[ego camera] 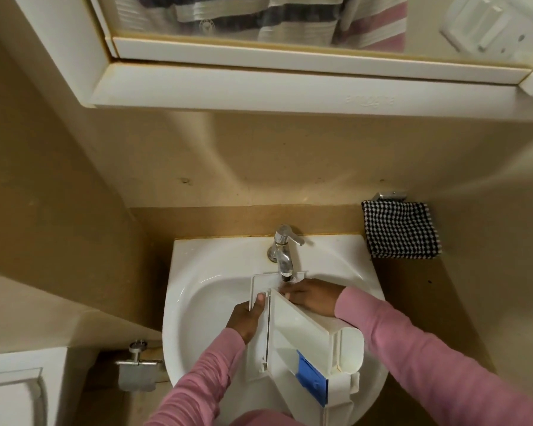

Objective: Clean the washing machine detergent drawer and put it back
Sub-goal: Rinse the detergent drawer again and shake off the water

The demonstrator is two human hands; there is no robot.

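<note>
We held the white detergent drawer over the sink, its long axis running away from us toward the tap. Our left hand gripped its left panel, thumb on top; our right hand clasped the far end, fingers curled.

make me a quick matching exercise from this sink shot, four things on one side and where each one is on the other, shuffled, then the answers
Things:
1. tap
2. checked cloth
3. detergent drawer
4. paper holder

Places:
A. on the wall, right of the sink
B. held over the basin in both hands
C. at the back rim of the sink, centre
D. low on the wall, left of the sink

Pairs: 1-C, 2-A, 3-B, 4-D
</note>
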